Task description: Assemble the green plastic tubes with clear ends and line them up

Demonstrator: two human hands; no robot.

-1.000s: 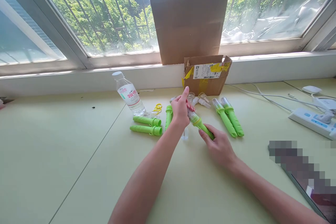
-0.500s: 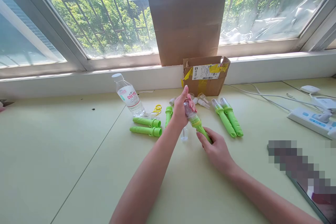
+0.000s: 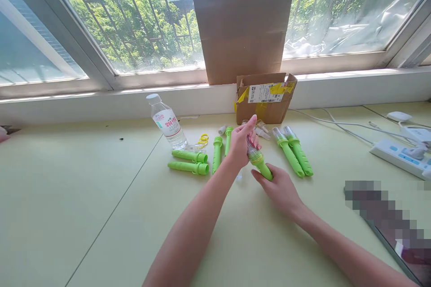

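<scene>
My right hand [image 3: 281,188] grips the lower end of a green tube [image 3: 261,168] and holds it tilted above the table. My left hand [image 3: 243,145] pinches the clear cap at the top of that tube, index finger stretched out. Two finished green tubes with clear caps [image 3: 292,151] lie to the right. Several bare green tubes [image 3: 189,162] lie to the left, two of them [image 3: 222,148] just beside my left hand. Small clear and white parts [image 3: 261,131] lie behind the hands.
An open cardboard box [image 3: 264,98] stands against the window ledge. A water bottle [image 3: 167,123] and yellow rings [image 3: 202,139] are at the left. A white power strip [image 3: 400,154] with cables is at the right, and a blurred dark object [image 3: 380,206] near the front right.
Both hands have shifted slightly right with the tube, which now stands steeper. The left fingers have turned on the clear cap.
</scene>
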